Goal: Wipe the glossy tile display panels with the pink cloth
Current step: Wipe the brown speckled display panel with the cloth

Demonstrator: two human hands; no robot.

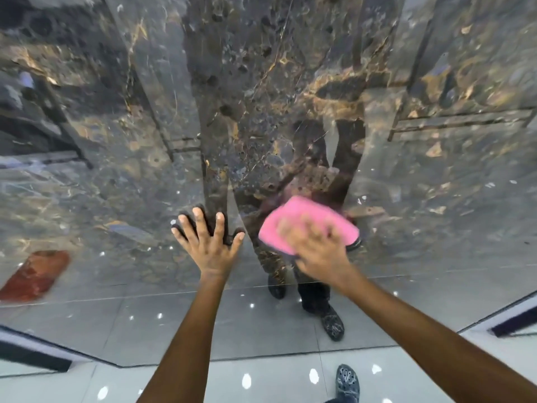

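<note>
A large glossy dark marble tile panel [116,117] with gold veins fills most of the view and stands upright in front of me. My left hand [207,242] lies flat on it with fingers spread. My right hand [315,247] presses the pink cloth [293,216] against the panel just to the right; this hand is blurred. The fingers lie over the cloth's lower half, and the cloth's upper part shows above them. The panel mirrors my legs and both hands.
The panel's lower edge meets a shiny light floor [261,379] dotted with light reflections. My shoe [347,383] stands near the bottom right. A reddish shape [35,274] is reflected at the lower left. Dark-edged frames [35,359] flank the panel's base.
</note>
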